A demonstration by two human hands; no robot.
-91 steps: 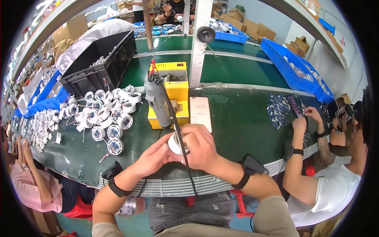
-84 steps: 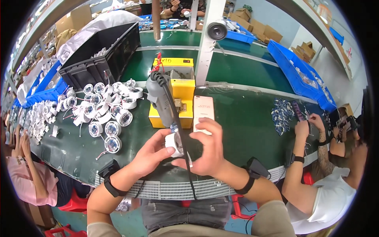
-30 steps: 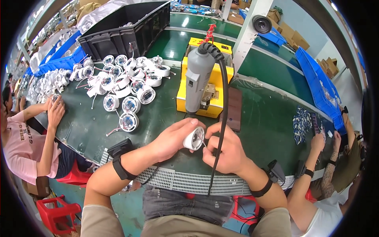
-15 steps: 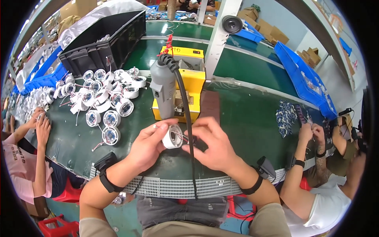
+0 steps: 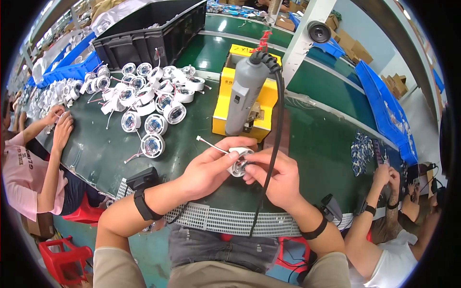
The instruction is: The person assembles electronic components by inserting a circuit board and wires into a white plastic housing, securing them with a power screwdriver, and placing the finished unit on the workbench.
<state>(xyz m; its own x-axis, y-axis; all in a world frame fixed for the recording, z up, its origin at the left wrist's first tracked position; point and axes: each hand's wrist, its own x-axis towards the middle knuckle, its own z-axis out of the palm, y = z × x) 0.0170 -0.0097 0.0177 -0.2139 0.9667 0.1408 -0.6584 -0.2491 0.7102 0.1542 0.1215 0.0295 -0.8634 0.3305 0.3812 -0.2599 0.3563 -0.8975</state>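
Observation:
My left hand is closed around a white round plastic housing, tilted with its open side toward my right hand. A thin wire with a small white connector sticks out over the left thumb. My right hand pinches a small circuit board at the housing's opening; the fingertips partly hide it. A black cord hangs down across the right fingers. Just beyond my hands, a grey corded power tool stands upright against a yellow box-shaped fixture.
Several white housings with blue boards lie at the left, before a black crate. A blue bin and a pile of small wired parts are at the right. Co-workers' hands work on both sides; a white post rises behind.
The view has shifted, so the bench things appear farther right. My left hand has turned the housing, and my right fingers have brought the board into its opening. The connector wire now points left.

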